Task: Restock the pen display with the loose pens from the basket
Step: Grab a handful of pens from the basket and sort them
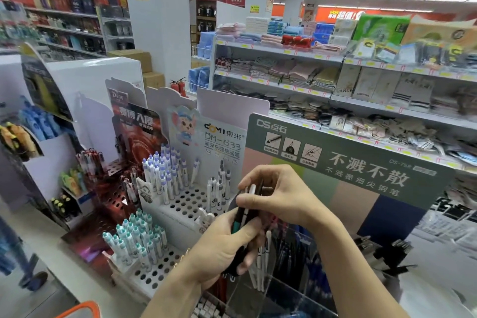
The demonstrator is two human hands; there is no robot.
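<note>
From the head camera, the left hand [227, 245] is curled around a mixed bunch of loose pens [244, 217] — dark barrels, one teal-tipped, one white — held upright in front of the white perforated pen display rack [185, 204]. The right hand [273, 196] comes over from above with thumb and fingers pinching the top of that bunch, apparently picking out a single pen. So the step in hand looks like sorting: singling one pen from the handful before it goes into a slot.

The next move calls for lifting that pen free without dragging its neighbours, then matching it to its kind. White pens with lilac caps [165, 170] crowd the rack's upper left, white pens with teal caps [134, 237] fill the lower tier, and many holes between them stand open.

Room is tight below the hands — a clear acrylic bin with white and dark pens [263, 268] sits just beneath, its edges near the left wrist. The green cardboard header with white lettering [348, 162] rises close behind the right hand. An orange basket rim [80, 308] shows at the bottom left corner, well apart.
</note>
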